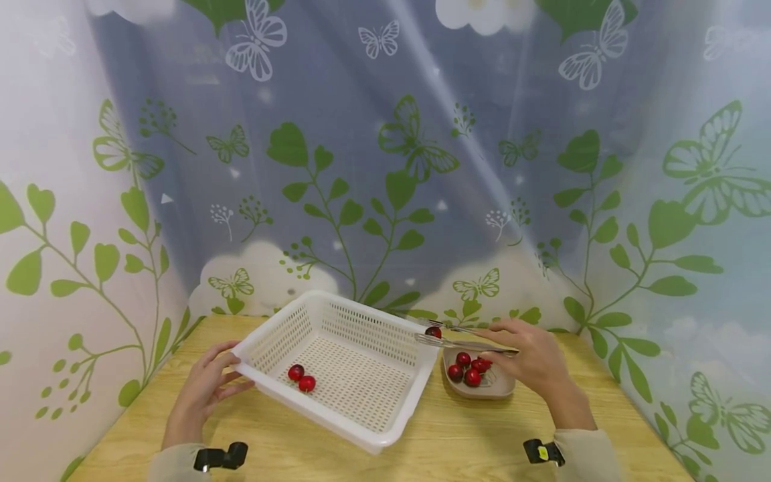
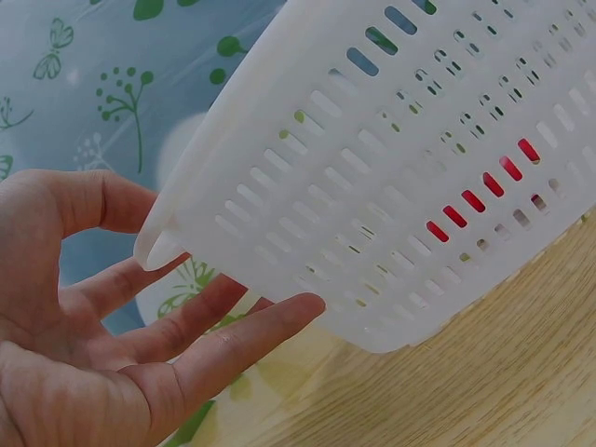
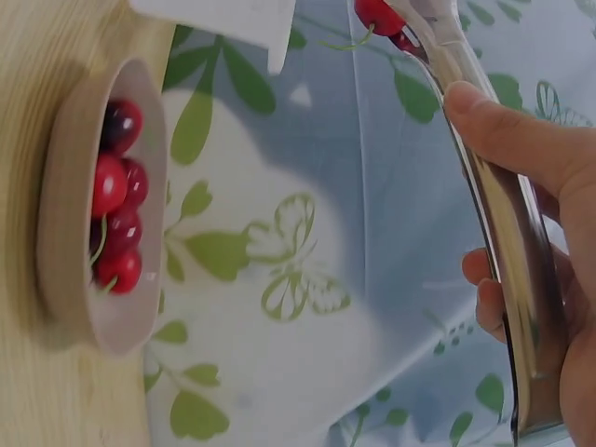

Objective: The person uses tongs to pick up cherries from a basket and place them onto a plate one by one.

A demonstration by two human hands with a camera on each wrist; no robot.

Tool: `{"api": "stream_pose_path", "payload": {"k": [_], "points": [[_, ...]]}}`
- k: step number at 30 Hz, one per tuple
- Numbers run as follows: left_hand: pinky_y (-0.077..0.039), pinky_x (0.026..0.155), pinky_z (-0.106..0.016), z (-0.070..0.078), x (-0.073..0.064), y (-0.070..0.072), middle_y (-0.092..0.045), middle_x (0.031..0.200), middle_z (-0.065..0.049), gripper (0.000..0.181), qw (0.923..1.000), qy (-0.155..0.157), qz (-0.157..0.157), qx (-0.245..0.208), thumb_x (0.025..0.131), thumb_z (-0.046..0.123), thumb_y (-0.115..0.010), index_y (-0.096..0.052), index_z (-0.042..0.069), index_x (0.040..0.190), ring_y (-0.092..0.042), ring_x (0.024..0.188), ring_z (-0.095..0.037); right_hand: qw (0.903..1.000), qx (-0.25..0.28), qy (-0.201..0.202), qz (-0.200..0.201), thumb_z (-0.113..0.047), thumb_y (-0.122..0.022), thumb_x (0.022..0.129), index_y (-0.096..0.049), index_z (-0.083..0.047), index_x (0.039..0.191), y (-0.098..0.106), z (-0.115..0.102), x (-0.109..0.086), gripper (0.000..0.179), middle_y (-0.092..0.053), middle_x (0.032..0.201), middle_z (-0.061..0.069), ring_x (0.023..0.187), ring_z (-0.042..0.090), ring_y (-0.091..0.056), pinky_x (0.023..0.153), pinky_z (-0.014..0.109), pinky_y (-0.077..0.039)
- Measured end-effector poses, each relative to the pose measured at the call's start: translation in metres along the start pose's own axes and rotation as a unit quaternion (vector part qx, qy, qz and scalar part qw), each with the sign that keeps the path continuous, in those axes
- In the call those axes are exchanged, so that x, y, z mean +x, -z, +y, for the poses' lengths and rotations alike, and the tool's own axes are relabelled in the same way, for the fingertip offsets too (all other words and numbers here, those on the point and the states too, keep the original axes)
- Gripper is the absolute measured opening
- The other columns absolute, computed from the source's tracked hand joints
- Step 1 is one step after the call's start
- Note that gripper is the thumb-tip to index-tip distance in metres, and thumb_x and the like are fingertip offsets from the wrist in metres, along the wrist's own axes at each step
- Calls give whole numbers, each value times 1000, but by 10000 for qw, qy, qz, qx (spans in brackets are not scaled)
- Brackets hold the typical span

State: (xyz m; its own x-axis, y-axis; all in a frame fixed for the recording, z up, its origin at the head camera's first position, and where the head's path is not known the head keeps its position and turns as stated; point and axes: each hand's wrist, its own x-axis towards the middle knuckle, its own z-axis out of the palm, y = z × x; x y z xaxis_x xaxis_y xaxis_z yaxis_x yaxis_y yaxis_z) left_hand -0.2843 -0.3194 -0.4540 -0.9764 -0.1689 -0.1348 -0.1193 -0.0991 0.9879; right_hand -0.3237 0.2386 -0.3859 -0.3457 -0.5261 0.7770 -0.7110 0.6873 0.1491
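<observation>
Right hand [image 1: 530,355], one: fingers and thumb closed about one pair of metal tongs [image 1: 472,346]. Between the tips of the tongs, one dark-red cherry [image 1: 433,332], held at the right end of the basket, near its rim; the right wrist view shows a green stem on it. Left hand [image 1: 205,388], one: thumb and fingers pinching the rim at the left corner of the basket. Basket [image 1: 361,368], one, white plastic with slotted walls and a perforated floor, on the desk [image 1: 458,435] (whether its base lies wholly flat cannot be told). Contents of basket: two red cherries [image 1: 296,372], side by side on the floor, toward the left near the front wall. Bowl [image 1: 504,385], one, beige, shallow, on the desk just right of the basket. Contents of bowl: at least five cherries [image 1: 472,377], clustered and overlapping, exact number unclear. Backdrop [image 1: 337,120], printed with leaves and butterflies, behind the desk. Wristbands [image 1: 219,458], two, black, one per arm. Sleeves [image 1: 583,458], two, pale.
</observation>
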Motion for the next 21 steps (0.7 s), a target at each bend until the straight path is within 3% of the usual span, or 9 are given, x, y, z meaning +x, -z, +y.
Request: {"api": "stream_pose_path", "payload": {"k": [6,10,12,14,17,21], "points": [[-67,90,-40,1,-1,0,-53,122,-4,51,10000,7,2,-6,103,12,-49,-36,9,152,-71,93,-14,9992,-214,-316,-114,-20,-97,61,-83,-15,104,8,10,-18,45,-77,98,6,76,21,-73,51,30,-58],[-67,90,-40,1,0,0,-52,122,-4,50,10000,24,21,-19,102,11,-49,-37,10,151,-71,93,-14,9985,-280,-424,-202,-46,-82,80,-83,-15,104,13,17,-25,39,-78,100,6,76,22,-73,51,31,-58],[-67,90,-41,0,0,0,-52,122,-4,50,10000,35,28,-25,102,11,-50,-37,10,151,-71,93,-14,9981,-310,-479,-210,-48,-81,81,-83,-16,104,15,20,-28,40,-78,100,7,77,23,-74,52,32,-59],[-67,90,-41,0,0,0,-52,122,-5,51,10000,40,27,-14,102,11,-49,-36,9,152,-70,93,-15,9978,-362,-520,-194,-43,-86,77,-83,-16,103,16,23,-32,38,-78,99,6,76,24,-73,51,32,-58],[-67,90,-41,0,0,0,-52,122,-5,51,10000,42,34,-6,103,12,-49,-36,9,152,-70,93,-15,9973,-380,-603,-170,-18,-97,60,-83,-15,101,18,28,-36,43,-78,99,7,76,25,-74,51,32,-58],[-67,90,-42,0,0,-1,-52,122,-4,51,10000,31,39,-3,103,12,-49,-36,9,152,-70,93,-15,9957,-383,-784,-303,-16,-97,59,-84,-14,100,22,33,-42,43,-79,100,7,79,27,-74,52,34,-59]]}}
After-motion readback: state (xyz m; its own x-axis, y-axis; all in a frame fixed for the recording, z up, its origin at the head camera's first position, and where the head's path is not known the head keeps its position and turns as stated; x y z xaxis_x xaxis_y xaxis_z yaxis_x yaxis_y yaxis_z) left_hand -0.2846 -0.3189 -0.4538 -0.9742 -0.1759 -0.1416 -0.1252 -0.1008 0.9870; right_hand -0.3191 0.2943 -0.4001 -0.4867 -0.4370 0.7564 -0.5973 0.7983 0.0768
